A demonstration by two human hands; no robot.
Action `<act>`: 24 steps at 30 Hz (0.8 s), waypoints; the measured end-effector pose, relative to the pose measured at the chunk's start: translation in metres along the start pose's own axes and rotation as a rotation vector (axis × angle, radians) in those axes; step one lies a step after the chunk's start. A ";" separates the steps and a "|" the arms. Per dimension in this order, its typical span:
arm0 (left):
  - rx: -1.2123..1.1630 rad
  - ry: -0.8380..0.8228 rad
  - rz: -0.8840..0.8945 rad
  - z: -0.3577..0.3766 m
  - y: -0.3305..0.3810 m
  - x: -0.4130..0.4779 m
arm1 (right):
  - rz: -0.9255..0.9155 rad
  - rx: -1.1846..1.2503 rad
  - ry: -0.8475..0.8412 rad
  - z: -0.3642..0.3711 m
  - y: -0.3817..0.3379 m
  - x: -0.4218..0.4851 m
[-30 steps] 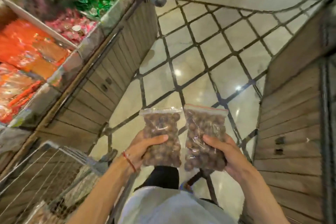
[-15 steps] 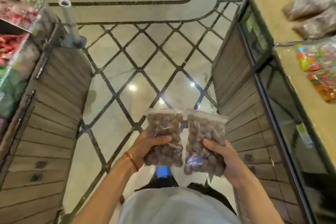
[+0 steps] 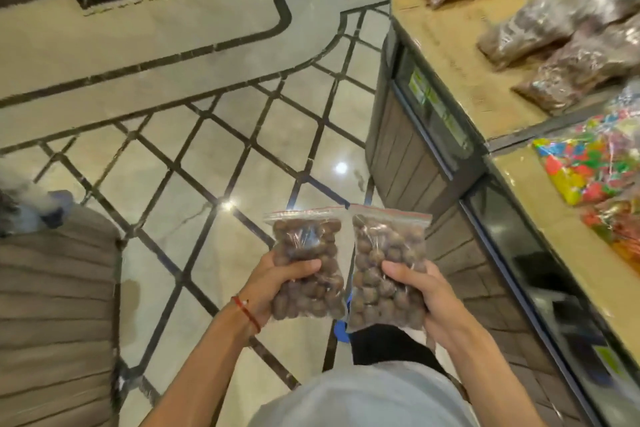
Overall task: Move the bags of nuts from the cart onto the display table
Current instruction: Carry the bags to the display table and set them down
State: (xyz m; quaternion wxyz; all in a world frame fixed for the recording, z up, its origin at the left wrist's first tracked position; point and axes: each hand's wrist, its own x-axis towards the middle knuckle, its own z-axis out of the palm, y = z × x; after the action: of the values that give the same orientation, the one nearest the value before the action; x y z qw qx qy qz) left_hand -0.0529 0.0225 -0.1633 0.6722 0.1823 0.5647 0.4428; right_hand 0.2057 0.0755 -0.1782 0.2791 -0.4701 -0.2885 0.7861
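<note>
here each hand, left hand (image 3: 273, 282) and right hand (image 3: 424, 295), grips one nut bag (image 3: 306, 263) near the display table (image 3: 446, 55).

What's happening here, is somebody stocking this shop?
A person is carrying two clear bags of brown nuts above the tiled floor. The left hand grips the left bag, and the right hand grips the right bag. The display table stands just to the right, with other bags lying on it. Neither carried bag has been set down yet.
</note>
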 end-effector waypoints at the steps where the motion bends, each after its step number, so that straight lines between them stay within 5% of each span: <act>1: 0.006 0.002 0.000 0.006 0.014 0.018 | -0.002 0.018 0.011 -0.002 -0.017 0.015; 12: 0.082 -0.060 0.001 0.073 0.165 0.189 | -0.054 0.010 0.165 -0.037 -0.181 0.156; 24: 0.222 -0.424 -0.034 0.101 0.320 0.400 | -0.212 0.264 0.459 -0.020 -0.275 0.273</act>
State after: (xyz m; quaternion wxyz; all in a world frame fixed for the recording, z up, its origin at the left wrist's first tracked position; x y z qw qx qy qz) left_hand -0.0967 0.5418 -0.1340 0.7589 0.3347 0.4590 0.3185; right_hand 0.1596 0.4594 -0.1470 0.4766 -0.5624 -0.1605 0.6564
